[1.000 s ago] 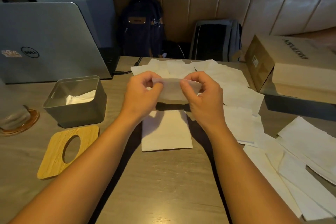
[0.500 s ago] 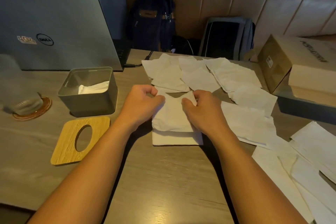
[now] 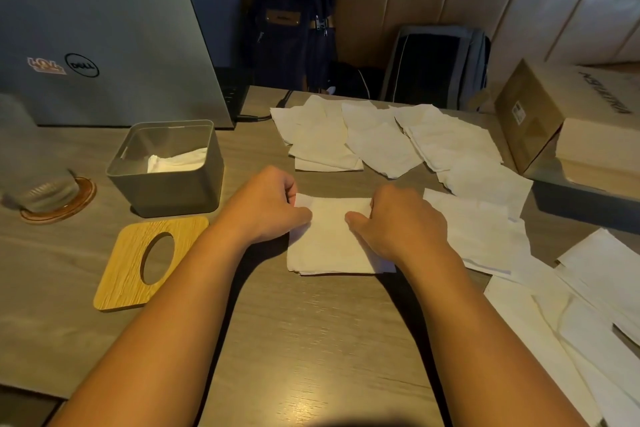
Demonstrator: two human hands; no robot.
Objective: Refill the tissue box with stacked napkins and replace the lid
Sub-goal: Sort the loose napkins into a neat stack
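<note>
Dead centre on the table (image 3: pixel 311 340) we have the napkin stack (image 3: pixel 329 246), lying flat, its near edge showing a few layers. Both hands are down on it. The left hand (image 3: pixel 266 204) has its fingers curled in at the stack's ten o'clock corner, thumb on top, pinching the paper. The right hand (image 3: pixel 398 222) mirrors it at the two o'clock corner, thumb pointing inward across the top sheet and fingers curled over the far edge.

Out at ten o'clock from the stack sits the grey tissue box (image 3: pixel 173 191), upright and open-topped, with a little white tissue (image 3: pixel 176 159) crumpled in the bottom. Its wooden lid (image 3: pixel 114 274), with the oval hole, lies flat on the table at nine o'clock, just in front of the box and apart from it.

Moving wider, we see loose napkins (image 3: pixel 381 146) fanned over the table from twelve o'clock round to four. A cardboard box (image 3: pixel 533 114) sits at two o'clock. An open laptop (image 3: pixel 104 45) stands at eleven, its lid facing us. Far out at nine, a glass (image 3: pixel 48 191) rests on a coaster. Beyond the table's far edge, two backpacks (image 3: pixel 294 28) lean against the bench.
</note>
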